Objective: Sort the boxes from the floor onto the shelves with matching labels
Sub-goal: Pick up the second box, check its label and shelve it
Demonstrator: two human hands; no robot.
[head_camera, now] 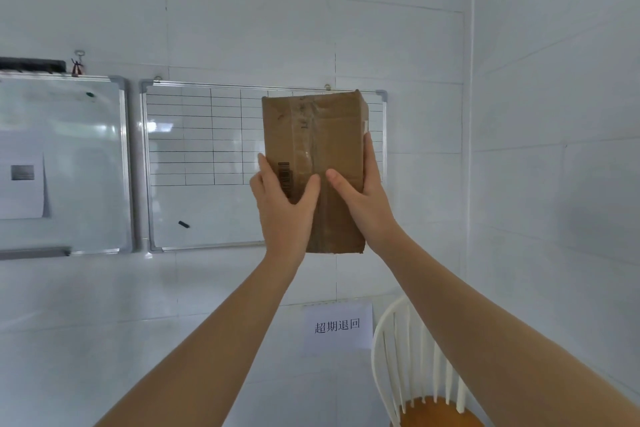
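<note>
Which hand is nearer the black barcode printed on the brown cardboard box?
Left. The left hand partly covers the barcode; the right hand grips the box's opposite edge.

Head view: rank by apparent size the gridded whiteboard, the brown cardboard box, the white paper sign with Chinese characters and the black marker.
1. Gridded whiteboard, partly hidden by the box.
2. Brown cardboard box, held nearer the camera, so it looks bigger than it is.
3. White paper sign.
4. Black marker.

Box (313,163) before gridded whiteboard (207,163) (chair (415,374) below right).
</note>
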